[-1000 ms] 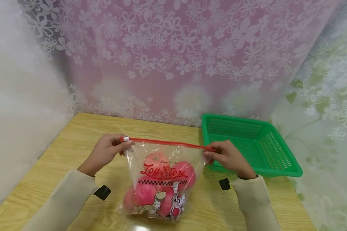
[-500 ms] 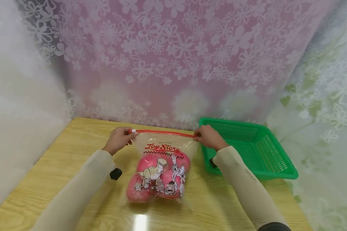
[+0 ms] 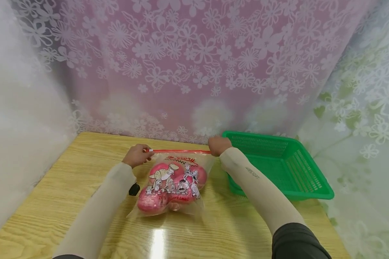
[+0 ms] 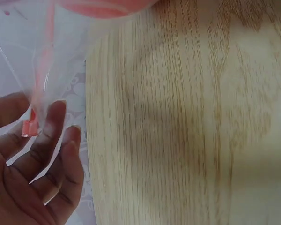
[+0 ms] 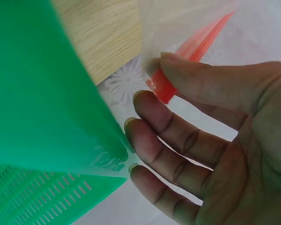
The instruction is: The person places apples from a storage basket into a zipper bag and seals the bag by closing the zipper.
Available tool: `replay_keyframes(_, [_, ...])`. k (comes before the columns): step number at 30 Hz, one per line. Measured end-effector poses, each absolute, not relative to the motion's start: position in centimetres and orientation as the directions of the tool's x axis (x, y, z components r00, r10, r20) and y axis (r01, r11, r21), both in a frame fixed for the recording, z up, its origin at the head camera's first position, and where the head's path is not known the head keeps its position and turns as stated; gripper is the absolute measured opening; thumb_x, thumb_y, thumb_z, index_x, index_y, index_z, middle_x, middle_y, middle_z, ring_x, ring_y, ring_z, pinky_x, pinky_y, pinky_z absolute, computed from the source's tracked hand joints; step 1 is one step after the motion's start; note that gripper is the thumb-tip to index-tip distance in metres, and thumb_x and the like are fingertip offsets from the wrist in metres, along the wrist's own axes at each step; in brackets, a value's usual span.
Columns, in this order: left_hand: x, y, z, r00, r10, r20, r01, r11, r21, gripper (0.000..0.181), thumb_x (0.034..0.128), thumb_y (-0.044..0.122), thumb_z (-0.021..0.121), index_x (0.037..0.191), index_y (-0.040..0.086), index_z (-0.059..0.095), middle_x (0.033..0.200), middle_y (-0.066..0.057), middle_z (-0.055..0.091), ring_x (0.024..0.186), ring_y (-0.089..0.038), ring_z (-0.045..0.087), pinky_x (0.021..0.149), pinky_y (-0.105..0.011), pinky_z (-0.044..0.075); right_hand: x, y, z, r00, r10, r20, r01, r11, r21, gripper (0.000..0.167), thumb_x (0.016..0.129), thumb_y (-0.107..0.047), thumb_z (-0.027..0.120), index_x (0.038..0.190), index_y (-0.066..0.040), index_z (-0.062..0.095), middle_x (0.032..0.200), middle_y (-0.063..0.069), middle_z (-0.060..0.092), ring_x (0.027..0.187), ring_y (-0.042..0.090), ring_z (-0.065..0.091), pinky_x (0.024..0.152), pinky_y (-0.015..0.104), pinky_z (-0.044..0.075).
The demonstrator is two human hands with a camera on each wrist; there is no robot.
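A clear zip bag (image 3: 199, 199) printed with cartoon figures lies tilted back near the middle of the table, its bottom toward me. Several round pink-red fruits (image 3: 148, 200) fill it. Along its far edge runs a red zip strip (image 3: 181, 151), pulled straight, with a white slider (image 3: 150, 150) at the left end. My left hand (image 3: 138, 155) pinches the bag's left corner by that slider. At the right corner, my right hand (image 3: 219, 145) pinches the strip's red end (image 5: 165, 89) between thumb and index finger; its other fingers are loosely bent beside the basket.
A green plastic basket (image 3: 280, 196) with slotted sides stands at the back right, close by my right hand and forearm. The wooden table (image 3: 94, 151) ends at a pink flowered curtain (image 3: 168, 72) behind. Pale cloth hangs at both sides.
The bag has gone from held nearly upright to leaning back lower, its top lettering now foreshortened. Both hands moved away from me, and my right hand turned over and shifted left. Both corners stay held.
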State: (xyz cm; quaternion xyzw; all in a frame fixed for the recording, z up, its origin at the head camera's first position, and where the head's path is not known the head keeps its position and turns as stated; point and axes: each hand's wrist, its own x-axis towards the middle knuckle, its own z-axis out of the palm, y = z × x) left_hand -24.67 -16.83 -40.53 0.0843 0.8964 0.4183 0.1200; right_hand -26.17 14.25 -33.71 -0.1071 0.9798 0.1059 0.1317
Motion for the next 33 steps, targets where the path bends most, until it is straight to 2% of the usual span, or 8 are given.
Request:
replay_keyframes(6, [-24.9,-17.1,-40.4,-0.948,0.279,-0.152,0.089,0.693,0.716,0.050,0.0996,0.032,0.053,0.135,-0.003,0.049,0.121,-0.025,0.060,0.105,-0.037,0.061,0.081,-0.046,0.055,-27.0,14.3,-33.8,-0.947,-0.174,-0.270,-0.223,0.962,0.161,0.012,0.092,-0.011,0.060,0.083,-0.007,0.065,0.068,0.004,0.054,0.060,0.016,0.044,0.057,0.033,0.049])
replay_keyframes(11, [-24.9,-17.5,-40.1,-0.940,0.307,-0.150,0.123,0.714,0.689,0.053,0.1001,0.036,0.051,0.138,-0.001,0.047,0.133,-0.028,0.051,0.120,-0.042,0.051,0.092,-0.053,0.049,-26.8,14.7,-33.1,-0.927,-0.203,-0.315,-0.243,0.966,0.094,0.023,0.092,-0.010,0.059,0.069,-0.010,0.057,0.063,0.001,0.044,0.059,0.015,0.037,0.053,0.029,0.039])
replay_keyframes(13, [-24.9,-17.6,-40.1,-0.935,0.322,-0.149,0.137,0.716,0.685,0.055,0.1004,0.037,0.050,0.139,-0.001,0.045,0.135,-0.030,0.049,0.122,-0.044,0.049,0.094,-0.055,0.047,-26.6,15.0,-32.8,-0.917,-0.228,-0.327,-0.252,0.967,0.033,0.016,0.093,-0.010,0.059,0.077,-0.009,0.063,0.072,0.001,0.053,0.064,0.014,0.043,0.057,0.029,0.040])
replay_keyframes(15, [-25.0,-17.7,-40.0,-0.931,0.330,-0.154,0.141,0.715,0.685,0.056,0.1005,0.038,0.049,0.141,0.000,0.043,0.137,-0.030,0.046,0.123,-0.046,0.047,0.096,-0.057,0.045,-26.5,15.3,-32.3,-0.901,-0.258,-0.348,-0.263,0.964,-0.036,0.010,0.093,-0.011,0.061,0.096,-0.006,0.068,0.093,0.006,0.063,0.079,0.018,0.056,0.067,0.030,0.049])
replay_keyframes(18, [-25.0,-17.9,-40.0,-0.927,0.341,-0.159,0.145,0.714,0.685,0.057,0.1006,0.039,0.048,0.142,0.001,0.042,0.140,-0.031,0.043,0.125,-0.046,0.045,0.099,-0.059,0.041,-26.3,15.6,-31.7,-0.885,-0.283,-0.369,-0.250,0.959,-0.134,0.032,0.093,-0.013,0.063,0.123,-0.002,0.062,0.130,0.016,0.057,0.112,0.030,0.058,0.089,0.041,0.052])
replay_keyframes(19, [-25.0,-18.0,-39.9,-0.926,0.342,-0.162,0.145,0.716,0.683,0.058,0.1006,0.040,0.048,0.142,0.001,0.041,0.140,-0.031,0.042,0.126,-0.046,0.044,0.099,-0.060,0.041,-26.3,15.7,-31.6,-0.880,-0.289,-0.376,-0.248,0.956,-0.155,0.036,0.093,-0.015,0.063,0.127,-0.002,0.060,0.135,0.018,0.054,0.118,0.032,0.055,0.093,0.044,0.051])
replay_keyframes(25, [-25.0,-18.2,-39.8,-0.924,0.345,-0.165,0.152,0.726,0.670,0.059,0.0999,0.043,0.048,0.142,0.002,0.043,0.142,-0.030,0.041,0.128,-0.046,0.042,0.101,-0.060,0.039,-26.5,16.0,-31.2,-0.864,-0.323,-0.385,-0.261,0.943,-0.205,0.042,0.095,-0.024,0.062,0.131,-0.005,0.056,0.138,0.018,0.051,0.117,0.031,0.055,0.094,0.045,0.049])
replay_keyframes(33, [-24.8,-18.0,-39.5,-0.923,0.351,-0.161,0.163,0.732,0.661,0.062,0.0991,0.045,0.048,0.142,0.001,0.043,0.143,-0.029,0.039,0.128,-0.047,0.041,0.102,-0.061,0.038,-26.3,16.0,-31.6,-0.858,-0.337,-0.388,-0.258,0.935,-0.242,0.045,0.096,-0.025,0.061,0.135,-0.005,0.052,0.142,0.018,0.046,0.125,0.034,0.049,0.101,0.048,0.045])
